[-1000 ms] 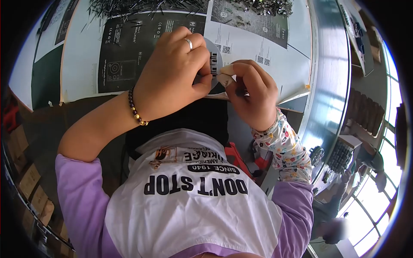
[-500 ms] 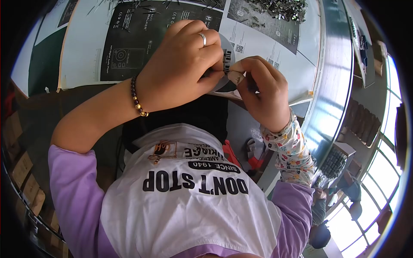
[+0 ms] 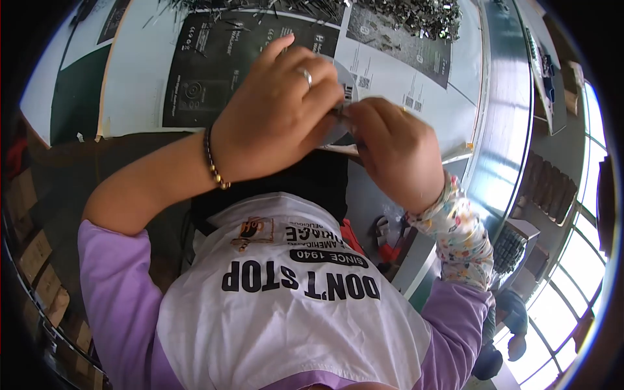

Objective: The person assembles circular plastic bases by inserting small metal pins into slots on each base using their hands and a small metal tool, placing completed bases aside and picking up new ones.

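We were mid-job: both hands worked one small part (image 3: 342,112), nothing set down yet. Left hand (image 3: 276,120) & right hand (image 3: 393,153) met over the bench (image 3: 130,78), fingers pinched tight on it. Part sat btwn fingertips, mostly hidden, above the disc (image 3: 338,127).

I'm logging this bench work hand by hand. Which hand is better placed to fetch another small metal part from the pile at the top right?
Probably the right hand: it sits nearer the pile. The left hand grips the grey disc.
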{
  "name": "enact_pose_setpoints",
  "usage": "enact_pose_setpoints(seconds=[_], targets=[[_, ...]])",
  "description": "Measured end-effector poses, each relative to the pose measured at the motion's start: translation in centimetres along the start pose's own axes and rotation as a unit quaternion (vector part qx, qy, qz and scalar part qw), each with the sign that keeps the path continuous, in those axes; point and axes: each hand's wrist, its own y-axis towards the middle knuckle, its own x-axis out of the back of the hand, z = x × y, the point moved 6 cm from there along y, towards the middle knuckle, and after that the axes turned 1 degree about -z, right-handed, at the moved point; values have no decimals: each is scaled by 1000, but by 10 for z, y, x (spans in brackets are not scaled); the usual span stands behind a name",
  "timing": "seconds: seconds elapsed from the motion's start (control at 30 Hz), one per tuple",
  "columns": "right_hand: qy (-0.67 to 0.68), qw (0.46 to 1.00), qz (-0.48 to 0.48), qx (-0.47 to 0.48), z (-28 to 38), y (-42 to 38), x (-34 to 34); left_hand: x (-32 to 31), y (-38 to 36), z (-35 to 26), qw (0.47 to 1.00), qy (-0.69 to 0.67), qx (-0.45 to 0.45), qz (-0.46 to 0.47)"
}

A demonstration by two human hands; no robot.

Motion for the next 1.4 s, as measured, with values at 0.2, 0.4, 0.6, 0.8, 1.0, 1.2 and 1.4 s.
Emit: enact_pose_setpoints(seconds=[0.2, 0.4, 0.6, 0.8, 1.0, 1.2, 1.4], targets=[[-95, 995, -15, 4, 19, -25, -7, -3, -20, -4, 999, -25, -8, 30], [-118, 993, 16, 5, 18, -26, -13, -7, -20, -2, 999, -21, -3, 31], [-128, 991, 28, 8, 20, -23, -9, 17, -22, 10, 1000, -5, 25, -11], [149, 988, -20, -41, -30, -22, 7, 95, -42, 111, 988, 115, 102, -5], [148, 967, -107, -180, -78, -17, 28, 86, -26, 116, 994, 60, 39, 88], [-31, 984, -145, -104, -120, 14, 9, 79, -9, 93, 978, 95, 51, 179], [108, 977, -112, -148, -114, 10, 14, 77, 1, 59, 993, 36, 34, 106]])
